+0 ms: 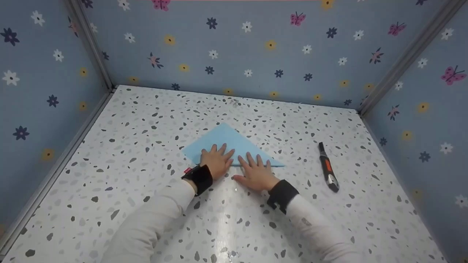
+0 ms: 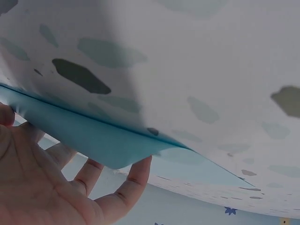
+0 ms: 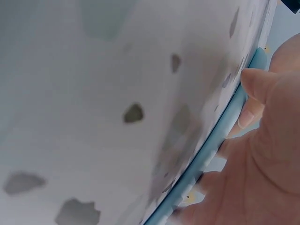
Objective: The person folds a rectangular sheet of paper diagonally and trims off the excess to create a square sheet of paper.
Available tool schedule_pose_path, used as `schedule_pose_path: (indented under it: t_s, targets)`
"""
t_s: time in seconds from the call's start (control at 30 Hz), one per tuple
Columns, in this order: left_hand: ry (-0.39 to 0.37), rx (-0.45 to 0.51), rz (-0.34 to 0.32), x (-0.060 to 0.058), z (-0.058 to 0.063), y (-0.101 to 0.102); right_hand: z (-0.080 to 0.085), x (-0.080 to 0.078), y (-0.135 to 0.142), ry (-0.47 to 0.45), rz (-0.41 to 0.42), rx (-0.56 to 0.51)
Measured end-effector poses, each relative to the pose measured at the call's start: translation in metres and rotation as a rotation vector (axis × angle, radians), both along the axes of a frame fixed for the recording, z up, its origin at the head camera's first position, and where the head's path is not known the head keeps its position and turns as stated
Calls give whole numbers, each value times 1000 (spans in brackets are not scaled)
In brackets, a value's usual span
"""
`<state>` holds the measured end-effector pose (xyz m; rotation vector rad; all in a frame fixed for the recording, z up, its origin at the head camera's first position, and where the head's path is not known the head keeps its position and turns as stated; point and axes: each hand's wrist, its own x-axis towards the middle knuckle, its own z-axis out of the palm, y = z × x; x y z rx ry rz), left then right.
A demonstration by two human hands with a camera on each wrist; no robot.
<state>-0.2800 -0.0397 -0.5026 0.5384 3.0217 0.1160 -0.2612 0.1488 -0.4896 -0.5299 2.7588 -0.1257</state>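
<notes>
A light blue sheet of paper (image 1: 226, 136), folded into a triangle, lies on the speckled table with its folded edge toward me. My left hand (image 1: 216, 160) rests on its left part with fingers spread. On the right part, near the fold, the fingers of my right hand (image 1: 256, 173) press down, spread out. In the left wrist view, the near left edge of the paper (image 2: 101, 140) lifts slightly off the table beside the left hand (image 2: 51, 183). The right wrist view shows the rounded fold of the paper (image 3: 206, 145) under the fingers of the right hand (image 3: 253, 154).
A black utility knife (image 1: 328, 168) with an orange inset lies to the right of the paper. Blue flowered panels (image 1: 248, 44) enclose the speckled white table (image 1: 146, 120) at the back and both sides.
</notes>
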Motion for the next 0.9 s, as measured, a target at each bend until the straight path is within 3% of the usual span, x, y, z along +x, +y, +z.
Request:
schedule_pose_path:
  t_s: [0.27,0.47,0.7,0.9]
  targets:
    - [51,1,-34,13,0,7,1,1,-1,-1,4,30]
    - [22,15,-36,23,3,8,1,0,-1,-4,12,47]
    - [-26,37,-39,23,4,6,1,-1,2,2,35,34]
    - [-37,27,-50,20,-2,5,-1,-2,7,3,57,22]
